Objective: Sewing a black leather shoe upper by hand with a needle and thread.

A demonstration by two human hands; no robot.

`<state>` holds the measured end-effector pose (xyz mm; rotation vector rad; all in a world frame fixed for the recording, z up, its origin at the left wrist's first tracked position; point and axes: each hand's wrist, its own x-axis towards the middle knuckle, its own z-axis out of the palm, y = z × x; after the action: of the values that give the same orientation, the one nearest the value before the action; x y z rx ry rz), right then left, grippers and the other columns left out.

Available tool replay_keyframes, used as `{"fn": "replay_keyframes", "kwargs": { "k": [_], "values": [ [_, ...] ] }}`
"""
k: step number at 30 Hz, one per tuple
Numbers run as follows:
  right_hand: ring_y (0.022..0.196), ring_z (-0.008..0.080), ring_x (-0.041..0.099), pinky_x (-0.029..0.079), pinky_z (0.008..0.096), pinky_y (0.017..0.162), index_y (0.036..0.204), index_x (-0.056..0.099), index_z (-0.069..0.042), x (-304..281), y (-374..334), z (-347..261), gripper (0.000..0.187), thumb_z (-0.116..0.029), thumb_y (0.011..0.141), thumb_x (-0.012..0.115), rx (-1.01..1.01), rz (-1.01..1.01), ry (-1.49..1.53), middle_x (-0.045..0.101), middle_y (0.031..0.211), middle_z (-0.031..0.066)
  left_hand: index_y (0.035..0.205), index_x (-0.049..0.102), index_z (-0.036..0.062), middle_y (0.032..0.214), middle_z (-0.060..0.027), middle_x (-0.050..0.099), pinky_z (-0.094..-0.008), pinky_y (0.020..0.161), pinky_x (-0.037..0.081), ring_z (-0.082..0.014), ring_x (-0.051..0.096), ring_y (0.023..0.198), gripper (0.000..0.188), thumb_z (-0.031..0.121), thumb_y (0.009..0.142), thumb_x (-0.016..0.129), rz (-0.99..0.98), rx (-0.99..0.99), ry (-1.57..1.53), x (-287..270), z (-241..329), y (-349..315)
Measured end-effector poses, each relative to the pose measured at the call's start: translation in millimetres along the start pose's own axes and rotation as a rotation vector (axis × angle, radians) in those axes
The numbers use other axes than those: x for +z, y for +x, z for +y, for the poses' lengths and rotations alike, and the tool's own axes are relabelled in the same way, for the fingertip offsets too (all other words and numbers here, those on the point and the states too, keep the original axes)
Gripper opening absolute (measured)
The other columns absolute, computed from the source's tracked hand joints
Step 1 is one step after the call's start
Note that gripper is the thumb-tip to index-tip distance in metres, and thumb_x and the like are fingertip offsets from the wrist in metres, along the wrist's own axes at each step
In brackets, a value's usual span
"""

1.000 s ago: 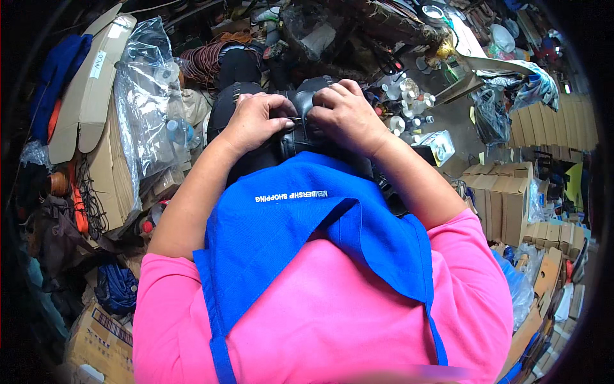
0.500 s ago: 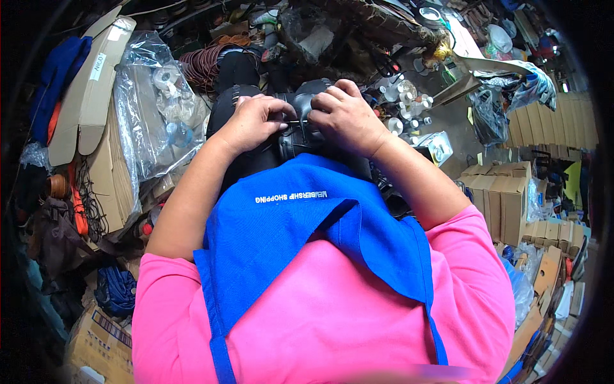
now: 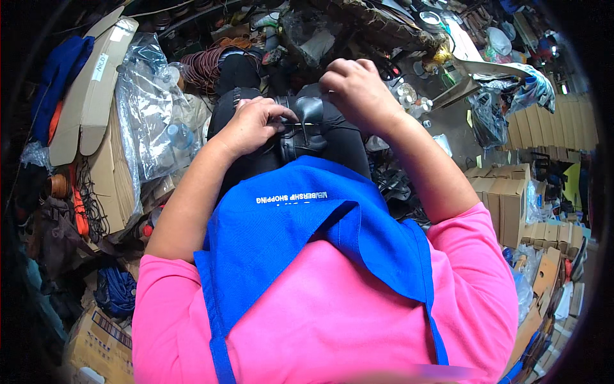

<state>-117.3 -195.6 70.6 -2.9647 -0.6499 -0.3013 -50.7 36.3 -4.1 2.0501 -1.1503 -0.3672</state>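
Observation:
A glossy black leather shoe [image 3: 309, 110] lies on my lap between my knees, its outline partly lost against my black trousers. My left hand [image 3: 257, 123] is at its left side, thumb and fingers closed on the edge. A thin pale line, perhaps thread or a needle, shows by those fingertips. Raised off the shoe to the right is my right hand [image 3: 359, 93], its fingers curled together; whatever they pinch is too small or hidden to make out. A blue apron [image 3: 288, 185] covers my lap just below the shoe.
Flattened cardboard [image 3: 89, 96] and a clear plastic bag [image 3: 150, 109] stand to the left. A coil of reddish cord [image 3: 201, 69] lies beyond my knees. Small white bottles [image 3: 409, 96] sit at the right, near stacked cardboard boxes [image 3: 502, 198]. Clutter surrounds me.
My right hand has lifted away from the shoe, up and to the right, uncovering more of its glossy top. My left hand has stayed almost in place.

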Motion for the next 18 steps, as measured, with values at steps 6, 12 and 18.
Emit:
{"fn": "replay_keyframes", "kwargs": {
  "k": [6, 12, 18],
  "values": [
    [0.097, 0.0293, 0.057, 0.04, 0.0416, 0.09, 0.098, 0.066, -0.01, 10, -22, -2, 0.029, -0.025, 0.074, 0.076, 0.129, -0.115, 0.406, 0.06, 0.101, 0.0086, 0.102, 0.072, 0.0168, 0.084, -0.0056, 0.063, -0.0346, 0.078, 0.045, -0.0227, 0.059, 0.084, 0.031, 0.003, 0.074, 0.067, 0.032, 0.087, 0.044, 0, -8, -3],
    [0.097, 0.0256, 0.057, 0.038, 0.0418, 0.089, 0.092, 0.066, -0.015, 32, -25, -13, 0.023, -0.022, 0.07, 0.072, 0.013, -0.024, 0.279, 0.059, 0.094, 0.0055, 0.101, 0.073, 0.0169, 0.085, -0.0058, 0.064, -0.034, 0.079, 0.045, -0.0225, 0.059, 0.084, 0.03, 0.004, 0.074, 0.067, 0.054, 0.045, 0.024, 1, -3, -2],
    [0.098, 0.0243, 0.056, 0.038, 0.0423, 0.087, 0.089, 0.067, -0.016, 24, -9, -16, 0.015, -0.019, 0.074, 0.068, -0.069, -0.067, 0.233, 0.059, 0.096, 0.0039, 0.101, 0.073, 0.0169, 0.086, -0.005, 0.064, -0.0323, 0.078, 0.045, -0.0219, 0.059, 0.083, 0.03, 0.004, 0.074, 0.067, 0.029, 0.021, 0.008, 0, -3, -4]
  ]
}}
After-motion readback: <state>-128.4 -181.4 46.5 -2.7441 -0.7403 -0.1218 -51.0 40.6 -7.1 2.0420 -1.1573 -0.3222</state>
